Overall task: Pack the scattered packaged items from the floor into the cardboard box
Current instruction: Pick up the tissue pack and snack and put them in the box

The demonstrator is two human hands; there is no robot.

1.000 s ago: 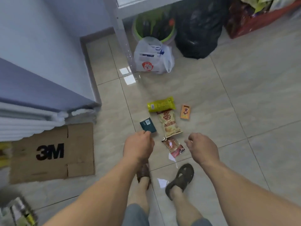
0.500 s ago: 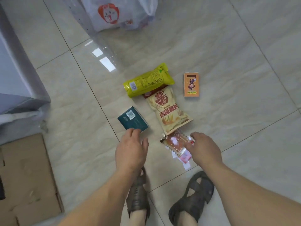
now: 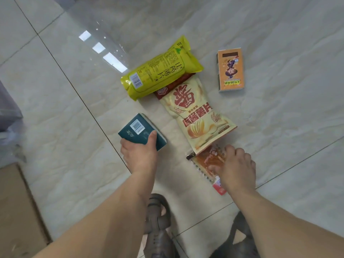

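Floor tile (image 3: 279,127), pale and glossy, fills nearly the whole view, and all five packaged items lie on it, so I judge the packing barely begun: nothing visible has reached the cardboard box (image 3: 16,211), of which only a brown flap or wall shows at the near left edge, its opening out of sight. Largest of the goods is the cream chip bag (image 3: 195,116), lying lengthwise in the middle; its far end is tucked under the yellow snack pack (image 3: 162,69), which lies slantwise across it, and its near end overlaps the red snack packet (image 3: 206,161). Well to the right sits the orange carton (image 3: 230,69), apart from everything, with bare tile on all sides. Left of the chip bag is the dark green box (image 3: 139,131), barcode upward.

The left hand (image 3: 139,157) has its grip closed round the near end of the dark green box, thumb on top by the right edge and fingers at the left; whether the box has left the floor I cannot tell. The right hand (image 3: 236,168) is laid over the red snack packet with curled fingers pinching it at its near right side.

For room: open tile runs between the green box and the cardboard at the left, a clear path. The person's sandalled feet (image 3: 158,220) stand close below the hands, and something grey (image 3: 7,108) borders the far left
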